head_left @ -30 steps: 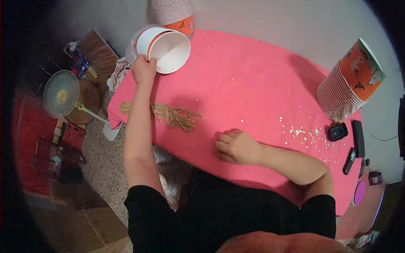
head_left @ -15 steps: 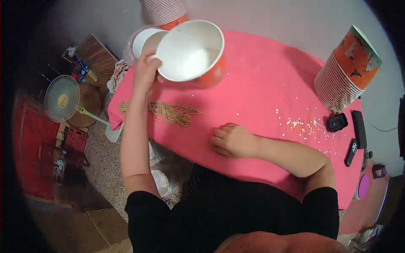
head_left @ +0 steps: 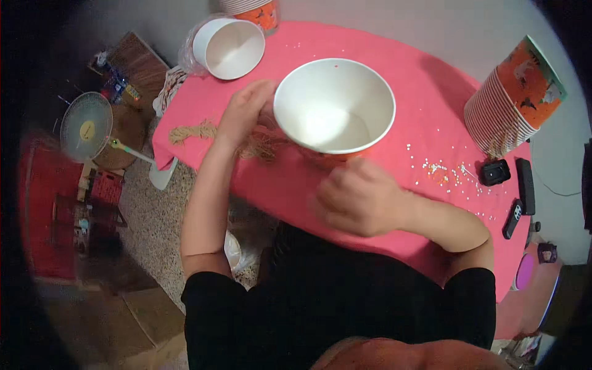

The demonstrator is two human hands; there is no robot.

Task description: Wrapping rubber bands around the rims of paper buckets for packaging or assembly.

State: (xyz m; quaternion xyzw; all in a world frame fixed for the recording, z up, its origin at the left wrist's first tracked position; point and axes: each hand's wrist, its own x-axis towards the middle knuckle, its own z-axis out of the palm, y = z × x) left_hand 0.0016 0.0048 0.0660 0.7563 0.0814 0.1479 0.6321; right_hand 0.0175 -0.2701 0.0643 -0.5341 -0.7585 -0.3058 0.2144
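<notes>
A large paper bucket, white inside and orange outside, stands mouth-up on the pink-covered table in front of me. Just left of its rim is my left hand, fingers stretched out; whether it touches the wall I cannot tell. My right hand hovers close to the bucket's near side, its fingers smeared by motion. Tan strings lie in a bundle partly behind my left wrist. A second white bucket lies tilted in clear plastic at the far left.
Stacked orange buckets stand at the right, another stack at the back. Small white and orange bits are scattered on the pink cloth. Near the right edge lie a black case and a remote. A fan stands left.
The bucket that my left hand held has moved right and nearer, and the left hand has let go of its rim. My right hand has lifted from the cloth toward the bucket.
</notes>
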